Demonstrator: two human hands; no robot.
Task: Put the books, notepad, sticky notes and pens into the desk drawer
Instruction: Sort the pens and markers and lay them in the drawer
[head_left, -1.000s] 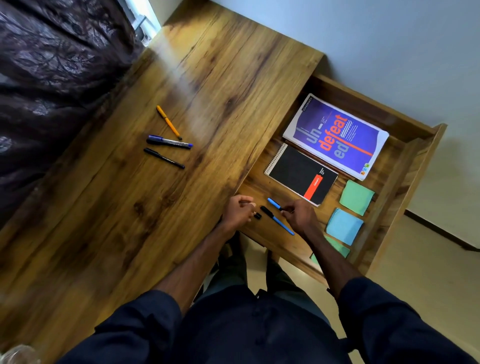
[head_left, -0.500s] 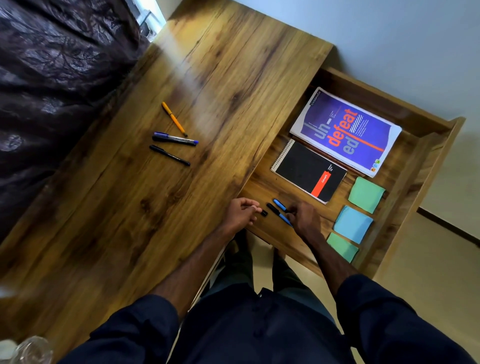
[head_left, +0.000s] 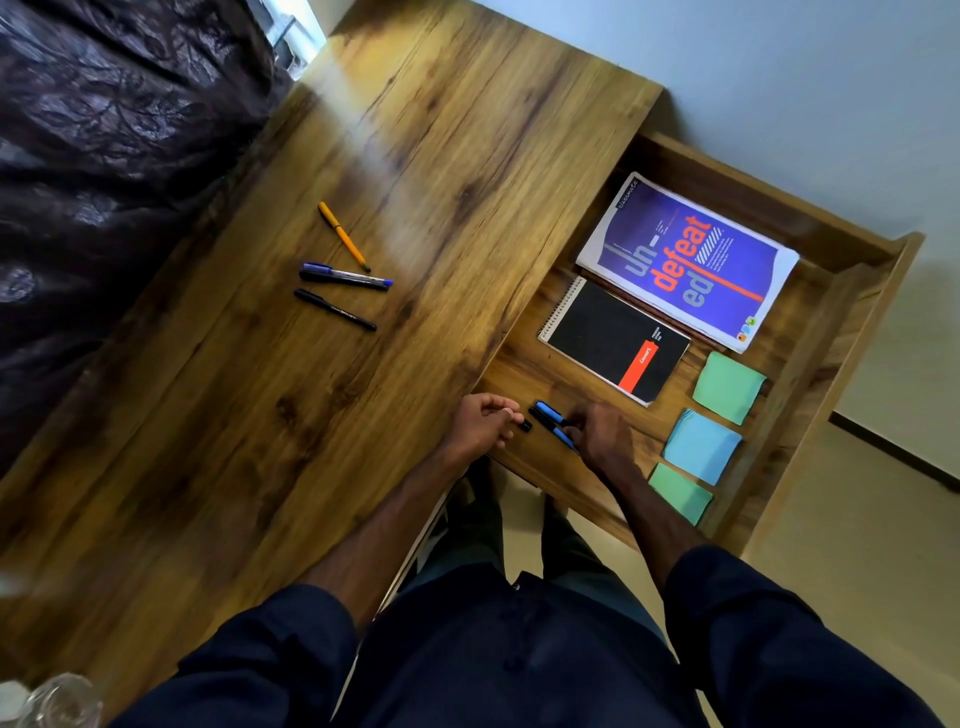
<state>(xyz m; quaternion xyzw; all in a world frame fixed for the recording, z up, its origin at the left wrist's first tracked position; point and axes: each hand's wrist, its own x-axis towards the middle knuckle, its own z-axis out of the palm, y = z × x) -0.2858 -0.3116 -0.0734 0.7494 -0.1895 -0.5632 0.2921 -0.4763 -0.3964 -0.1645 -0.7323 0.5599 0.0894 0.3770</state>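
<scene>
We saw the open wooden desk drawer (head_left: 852, 322) jutting out at 3 o'clock from the wood-grain desk top (head_left: 415, 156). Both hands met over its near end. The left hand (head_left: 483, 423) was curled, and its fingertips pinched a short black pen end (head_left: 525, 426) that stuck out toward 3 o'clock. The right hand (head_left: 602, 436) had its fingers bent down and closed on the two blue-and-black pens (head_left: 550, 415) lying side by side on the drawer floor.

A second earlier the longer pen's blue barrel had shown past the knuckles at 5 o'clock. Since then the right hand had slid over it and hid that end. The left hand had barely moved.

Deeper in the drawer, at 1 o'clock from the hands, lay the black spiral-bound notepad (head_left: 615, 343). The purple softcover book (head_left: 685, 260) lay beyond it. The green square sticky-note pad (head_left: 727, 387), the blue square sticky-note pad (head_left: 701, 447) and a second green pad (head_left: 680, 493) ran along the outer wall.

At 10 o'clock on the desk the orange pen (head_left: 343, 236), the clear pen with a blue cap (head_left: 345, 274) and the slim black pen (head_left: 335, 309) had stayed put.
</scene>
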